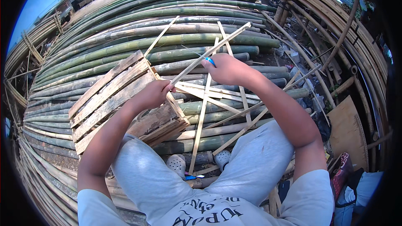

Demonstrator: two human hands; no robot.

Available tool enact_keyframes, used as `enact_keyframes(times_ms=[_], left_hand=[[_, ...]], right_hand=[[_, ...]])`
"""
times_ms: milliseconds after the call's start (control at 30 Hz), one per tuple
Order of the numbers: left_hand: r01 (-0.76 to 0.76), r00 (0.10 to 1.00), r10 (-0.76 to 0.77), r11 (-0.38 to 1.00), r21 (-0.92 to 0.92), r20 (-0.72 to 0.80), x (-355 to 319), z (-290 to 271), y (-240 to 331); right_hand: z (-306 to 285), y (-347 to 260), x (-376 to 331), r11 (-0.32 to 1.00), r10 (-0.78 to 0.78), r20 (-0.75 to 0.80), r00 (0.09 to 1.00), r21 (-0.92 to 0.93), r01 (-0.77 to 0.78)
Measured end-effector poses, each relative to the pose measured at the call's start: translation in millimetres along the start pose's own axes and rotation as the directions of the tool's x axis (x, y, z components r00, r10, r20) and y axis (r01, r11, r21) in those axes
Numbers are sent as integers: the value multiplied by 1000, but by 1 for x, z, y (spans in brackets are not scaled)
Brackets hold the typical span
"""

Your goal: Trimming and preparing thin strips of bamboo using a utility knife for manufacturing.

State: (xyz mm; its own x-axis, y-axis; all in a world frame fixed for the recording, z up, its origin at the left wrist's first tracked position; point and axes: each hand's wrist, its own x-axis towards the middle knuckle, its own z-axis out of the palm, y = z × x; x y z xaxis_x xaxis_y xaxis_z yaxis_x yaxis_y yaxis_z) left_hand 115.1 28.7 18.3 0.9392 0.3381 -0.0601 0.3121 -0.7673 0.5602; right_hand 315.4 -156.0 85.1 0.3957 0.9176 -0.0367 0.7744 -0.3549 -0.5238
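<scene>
My left hand is closed around the near end of a pale split-bamboo strip, which slants up and away to the right. In my right hand is a blue-handled tool; its thin tip points left across the strip. Whether that tip is a blade or a plain rod is too small to tell. Between my knees and the strip, several more bamboo strips lie criss-crossed over the poles. A slatted wooden crate rests tilted beside my left forearm.
Long green bamboo poles spread in rows under and beyond the crate. Down by my shoes lies a small blue object. A plywood sheet leans at the right, near more stacked poles and upright posts.
</scene>
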Motion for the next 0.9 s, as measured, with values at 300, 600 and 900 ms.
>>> enact_keyframes(times_ms=[300, 600, 900], left_hand=[[52, 998, -45, 985, 163, -47, -16, 8, -10], [172, 984, -177, 942, 288, -9, -2, 3, -29], [72, 993, -50, 974, 213, -107, 5, 8, -35]], right_hand=[[70, 32, 4, 961, -275, -159, 948, -23, 275], [77, 45, 11, 958, -288, -142, 947, -25, 287], [80, 70, 23, 985, -171, -139, 975, -19, 170]])
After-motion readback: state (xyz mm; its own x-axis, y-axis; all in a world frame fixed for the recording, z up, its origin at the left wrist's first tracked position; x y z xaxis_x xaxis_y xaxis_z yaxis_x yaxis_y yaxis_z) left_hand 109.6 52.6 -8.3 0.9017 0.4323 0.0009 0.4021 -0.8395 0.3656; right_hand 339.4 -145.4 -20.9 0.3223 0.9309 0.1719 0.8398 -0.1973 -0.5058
